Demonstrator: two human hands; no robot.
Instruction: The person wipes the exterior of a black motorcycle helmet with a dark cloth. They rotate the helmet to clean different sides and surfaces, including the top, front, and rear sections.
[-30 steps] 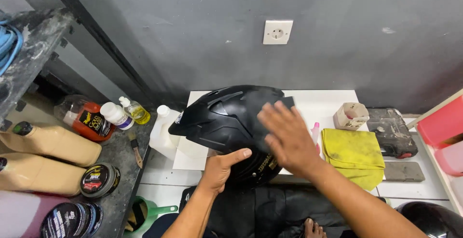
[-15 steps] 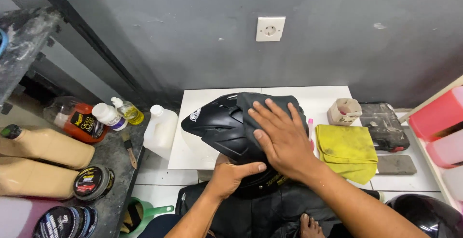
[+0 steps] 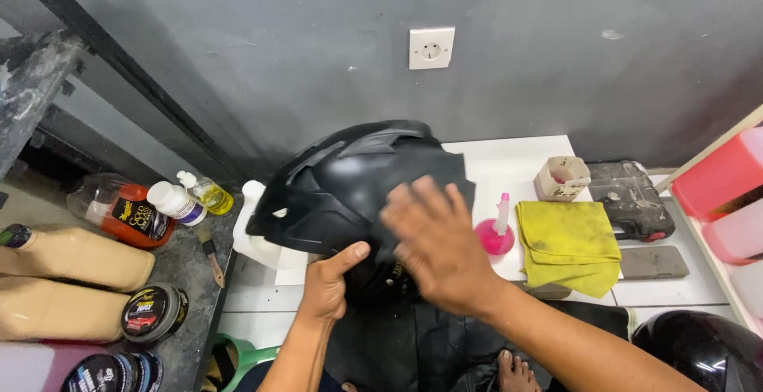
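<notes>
A matte black helmet (image 3: 334, 185) with a ridged peak is held over a white table (image 3: 509, 158). My left hand (image 3: 327, 285) grips its lower rim from below, thumb against the shell. My right hand (image 3: 441, 245) lies flat on the helmet's right side with fingers spread, and it is blurred by motion. A dark flat panel with a square corner (image 3: 445, 173) shows just beyond the fingers; I cannot tell whether it belongs to the helmet or is a separate sheet.
To the right lie a folded yellow cloth (image 3: 568, 241), a pink spray bottle (image 3: 497, 229), a small carton (image 3: 562, 177), a black case (image 3: 628, 197) and pink containers (image 3: 719, 173). Bottles and polish tins (image 3: 151, 312) crowd the left ledge. A second glossy helmet (image 3: 699, 352) sits at bottom right.
My right hand has slid down and left across the helmet. The helmet has tilted, with its peak now turned up toward the wall. My left hand keeps its hold.
</notes>
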